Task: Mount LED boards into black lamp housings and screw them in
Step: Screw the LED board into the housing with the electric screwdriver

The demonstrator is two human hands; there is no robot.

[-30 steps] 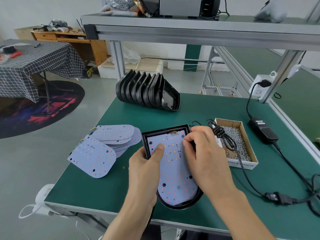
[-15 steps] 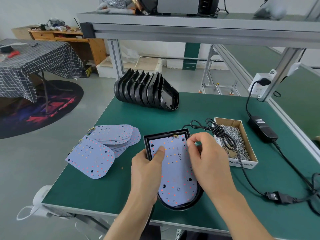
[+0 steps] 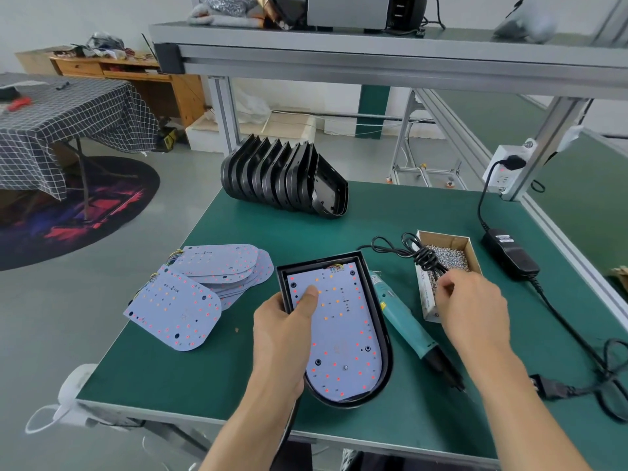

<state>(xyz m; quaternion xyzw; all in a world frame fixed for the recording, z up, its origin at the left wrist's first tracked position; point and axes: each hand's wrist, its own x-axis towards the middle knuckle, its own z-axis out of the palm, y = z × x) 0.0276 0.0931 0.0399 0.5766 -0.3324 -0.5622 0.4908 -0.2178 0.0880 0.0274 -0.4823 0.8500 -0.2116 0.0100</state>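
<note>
Head view is showing one LED board (image 3: pixel 334 329) lying seated in the black lamp housing (image 3: pixel 382 321) near the table's front edge, no screws visibly driven, while stacked housings (image 3: pixel 282 180) and spare boards (image 3: pixel 217 266) are waiting. Left hand (image 3: pixel 283 329) is gripping the housing's left wall, thumb pressing the board; right hand (image 3: pixel 472 307) is reaching with curled fingers into the screw box (image 3: pixel 445 263) to the right, and I cannot tell whether it is pinching anything, the electric screwdriver (image 3: pixel 407 321) lying between.

Under my left thumb, the pale lilac LED board (image 3: pixel 339 334) looks matt and smooth, seated in a glossy black plastic lamp housing (image 3: pixel 382 321). Beneath my right fingertips, shiny metal screws (image 3: pixel 448 260) fill a rough brown cardboard box (image 3: pixel 474 246) on the matt green bench mat (image 3: pixel 238 229).
</note>
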